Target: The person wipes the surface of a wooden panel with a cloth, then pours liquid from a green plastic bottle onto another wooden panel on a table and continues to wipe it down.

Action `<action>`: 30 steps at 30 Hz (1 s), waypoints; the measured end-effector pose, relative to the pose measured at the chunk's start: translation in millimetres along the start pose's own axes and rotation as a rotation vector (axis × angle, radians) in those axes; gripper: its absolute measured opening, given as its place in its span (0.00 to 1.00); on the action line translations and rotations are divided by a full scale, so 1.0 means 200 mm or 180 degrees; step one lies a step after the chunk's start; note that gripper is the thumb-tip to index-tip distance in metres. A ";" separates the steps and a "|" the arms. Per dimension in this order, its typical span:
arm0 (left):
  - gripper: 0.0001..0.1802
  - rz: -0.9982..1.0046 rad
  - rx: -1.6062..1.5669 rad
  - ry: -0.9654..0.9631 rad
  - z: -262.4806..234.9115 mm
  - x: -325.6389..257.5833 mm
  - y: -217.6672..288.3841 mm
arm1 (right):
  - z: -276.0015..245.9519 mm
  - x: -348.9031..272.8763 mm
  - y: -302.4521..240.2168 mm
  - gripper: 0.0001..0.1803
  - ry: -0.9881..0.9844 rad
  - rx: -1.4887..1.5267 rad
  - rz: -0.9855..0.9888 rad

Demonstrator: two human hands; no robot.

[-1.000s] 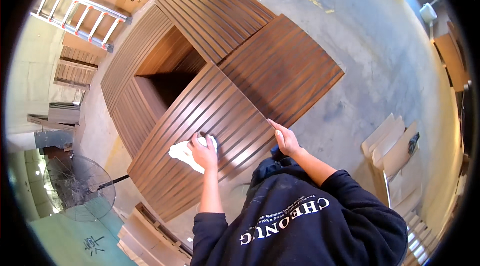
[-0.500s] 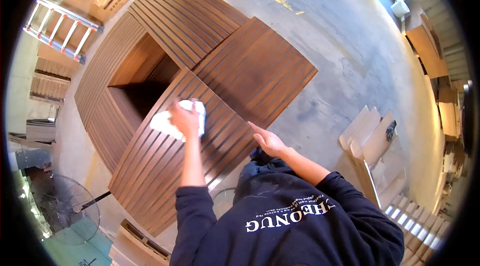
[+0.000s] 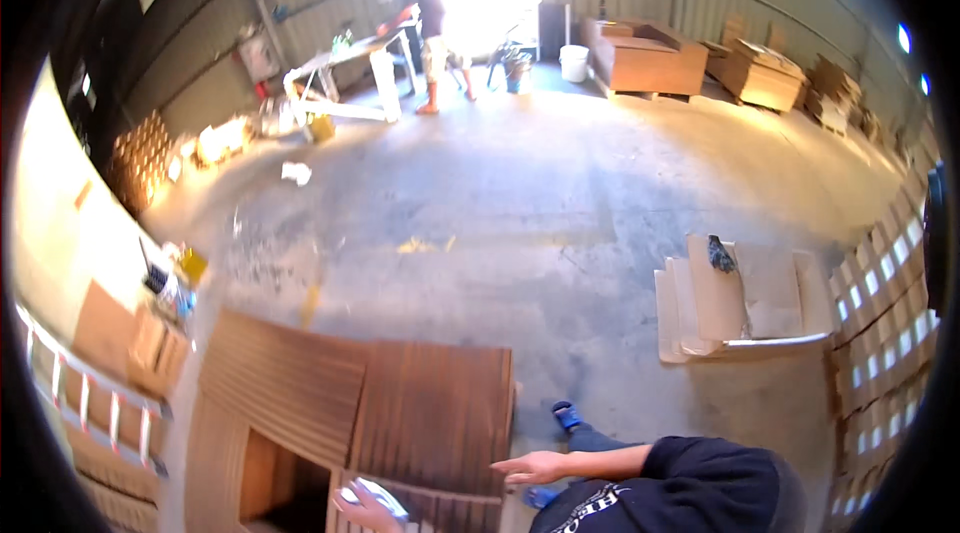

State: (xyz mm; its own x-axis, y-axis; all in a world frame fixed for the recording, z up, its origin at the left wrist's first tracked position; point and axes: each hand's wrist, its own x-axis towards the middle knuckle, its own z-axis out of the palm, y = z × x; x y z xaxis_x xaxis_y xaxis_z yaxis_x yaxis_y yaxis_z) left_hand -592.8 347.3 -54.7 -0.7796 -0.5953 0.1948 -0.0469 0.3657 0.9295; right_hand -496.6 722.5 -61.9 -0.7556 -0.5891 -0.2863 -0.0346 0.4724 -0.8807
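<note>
At the lower edge, the left hand was closed around a white cloth, holding it over the near slats of the brown wooden box; whether the cloth touched the wood could not be told. The right hand was spread flat, fingers extended, hovering just beside the box's right edge and holding nothing. The cloth appeared soft and light, best gripped bunched in the palm. The box, slatted and open at its centre, was judged heavy and stiff, with its outer edges the soundest hold. It stood on the concrete floor. Further right lay flattened cardboard. At the far end another person stood at a white table near the bright doorway.
</note>
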 end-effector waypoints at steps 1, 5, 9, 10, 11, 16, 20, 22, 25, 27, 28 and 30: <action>0.14 -0.0103 -0.0228 -0.0089 0.09 -0.07 0.15 | -0.13 -0.06 -0.03 0.38 0.0150 0.0280 0.0315; 0.14 0.0186 -0.0618 -0.1495 0.83 -0.69 0.87 | -0.52 -0.25 -0.13 0.49 0.0770 0.1529 0.0033; 0.19 -0.0232 -0.1671 -0.2707 1.61 -1.02 1.13 | -0.96 -0.33 0.18 0.39 0.1691 0.1790 -0.0143; 0.21 -0.0344 -0.1851 -0.2771 1.76 -0.97 1.21 | -1.16 -0.36 0.22 0.34 0.1700 0.2217 0.0011; 0.19 -0.0531 -0.2247 -0.2768 1.90 -0.93 1.24 | -1.36 -0.41 0.25 0.29 0.1851 0.2392 0.0046; 0.13 -0.0174 -0.1507 -0.3340 2.43 -0.96 1.56 | -1.98 -0.53 0.56 0.20 0.2202 0.3192 0.0064; 0.13 -0.0035 -0.1057 -0.3863 2.76 -1.02 1.70 | -2.31 -0.37 0.60 0.20 0.2608 0.2580 0.0653; 0.13 -0.0029 -0.0936 -0.4024 2.95 -0.98 1.76 | -2.50 -0.28 0.62 0.20 0.2611 0.2067 0.0769; 0.13 0.0027 -0.0803 -0.4144 3.27 -0.82 1.81 | -2.82 -0.11 0.69 0.21 0.2432 0.1184 0.0744; 0.13 0.0090 -0.0759 -0.4227 3.50 -0.67 1.85 | -3.11 0.04 0.73 0.23 0.2207 0.0437 0.0501; 0.13 0.0131 -0.0717 -0.4265 3.62 -0.59 1.87 | -3.28 0.15 0.78 0.26 0.2067 -0.0080 0.0367; 0.13 0.0250 -0.0691 -0.4418 3.87 -0.43 1.94 | -3.63 0.29 0.84 0.36 0.1835 -0.0810 0.0210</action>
State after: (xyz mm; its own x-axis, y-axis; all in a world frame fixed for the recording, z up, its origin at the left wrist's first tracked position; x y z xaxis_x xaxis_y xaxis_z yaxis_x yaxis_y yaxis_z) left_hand -1027.7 1094.5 46.3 -0.7545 0.6491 -0.0971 0.0217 0.1725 0.9848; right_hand -1020.4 1243.1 47.9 -0.9899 -0.1392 -0.0250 -0.0769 0.6785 -0.7305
